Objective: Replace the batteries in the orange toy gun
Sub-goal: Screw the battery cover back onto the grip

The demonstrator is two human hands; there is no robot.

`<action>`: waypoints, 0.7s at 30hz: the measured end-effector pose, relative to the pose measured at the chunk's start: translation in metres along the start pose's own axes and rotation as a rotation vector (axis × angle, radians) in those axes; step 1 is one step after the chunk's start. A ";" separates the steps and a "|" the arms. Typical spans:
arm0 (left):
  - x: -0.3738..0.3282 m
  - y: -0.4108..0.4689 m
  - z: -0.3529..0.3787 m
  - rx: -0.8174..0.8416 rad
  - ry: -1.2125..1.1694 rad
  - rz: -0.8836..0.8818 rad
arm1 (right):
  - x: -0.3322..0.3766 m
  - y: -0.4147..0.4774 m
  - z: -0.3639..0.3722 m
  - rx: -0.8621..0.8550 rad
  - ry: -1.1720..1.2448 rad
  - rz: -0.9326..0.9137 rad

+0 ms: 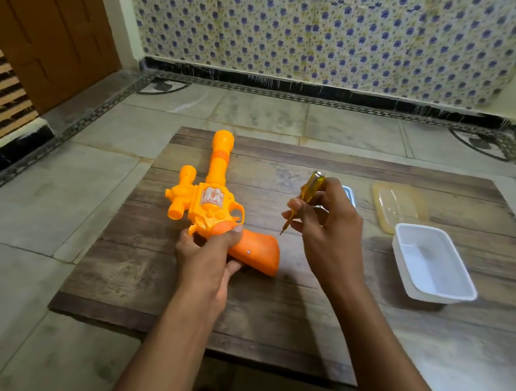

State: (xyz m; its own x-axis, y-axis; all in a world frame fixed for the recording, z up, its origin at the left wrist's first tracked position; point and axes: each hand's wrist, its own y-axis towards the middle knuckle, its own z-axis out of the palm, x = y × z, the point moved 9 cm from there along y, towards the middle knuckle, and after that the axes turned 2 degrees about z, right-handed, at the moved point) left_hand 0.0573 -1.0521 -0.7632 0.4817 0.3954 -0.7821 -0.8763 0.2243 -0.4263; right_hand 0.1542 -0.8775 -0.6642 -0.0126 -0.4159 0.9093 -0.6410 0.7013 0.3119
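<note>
The orange toy gun [211, 198] lies on a wooden board [263, 315], barrel pointing away from me, its darker orange grip [257, 251] toward the right with a small screw showing on it. My left hand [209, 252] grips the gun where body meets grip. My right hand [323, 226] holds a yellow-handled screwdriver [304, 196] upright, tip pointing down, a short way above and right of the grip, not touching it.
A white plastic tub [433, 264] stands on the board at the right, with its translucent yellowish lid [398, 207] lying behind it. A small metal-edged object [350, 195] peeks out behind my right hand. Tiled floor surrounds the board; a patterned wall rises behind.
</note>
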 end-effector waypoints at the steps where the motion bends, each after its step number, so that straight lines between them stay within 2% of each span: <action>1: 0.001 0.001 0.001 0.009 -0.010 -0.001 | 0.006 -0.005 -0.003 -0.011 0.030 -0.013; 9: 0.013 0.002 0.013 0.120 0.086 -0.049 | 0.012 -0.022 0.008 0.109 0.351 0.103; 13: 0.014 -0.001 0.019 0.163 0.111 -0.086 | 0.001 -0.024 0.019 0.166 0.366 0.156; 21: 0.015 -0.003 0.020 0.161 0.105 -0.113 | -0.006 -0.021 0.015 0.123 0.424 0.215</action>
State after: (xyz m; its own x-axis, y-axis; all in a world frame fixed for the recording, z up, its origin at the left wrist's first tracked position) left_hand 0.0672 -1.0296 -0.7643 0.5664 0.2665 -0.7799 -0.8002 0.4044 -0.4430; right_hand 0.1563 -0.8981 -0.6806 0.1426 0.0211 0.9896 -0.7442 0.6614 0.0932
